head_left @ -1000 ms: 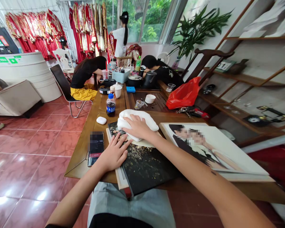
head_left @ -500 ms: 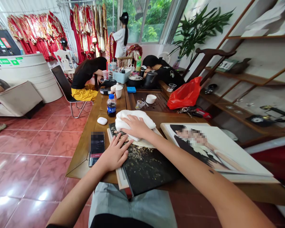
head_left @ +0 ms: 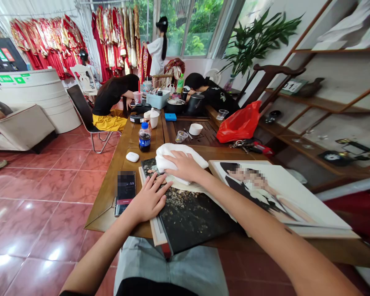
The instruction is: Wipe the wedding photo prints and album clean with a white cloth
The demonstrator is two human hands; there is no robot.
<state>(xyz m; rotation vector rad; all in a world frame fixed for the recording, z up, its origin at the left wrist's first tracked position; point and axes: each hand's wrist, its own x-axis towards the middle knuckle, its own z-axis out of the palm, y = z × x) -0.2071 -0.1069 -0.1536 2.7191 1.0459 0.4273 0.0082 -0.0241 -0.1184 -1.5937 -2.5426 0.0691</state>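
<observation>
Spread flat, your right hand (head_left: 185, 166) presses a white towel (head_left: 168, 158) onto a dark photo board (head_left: 188, 222); your left hand (head_left: 149, 199), fingers splayed, rests on its edge.

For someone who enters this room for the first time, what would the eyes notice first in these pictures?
The red and gold embroidered garments hanging on racks at the back catch the eye first. Nearer, a large portrait canvas of two people lies at the right end of the wooden table. At the centre, the right hand presses a white towel onto a dark picture panel, where the left hand also rests.
</observation>
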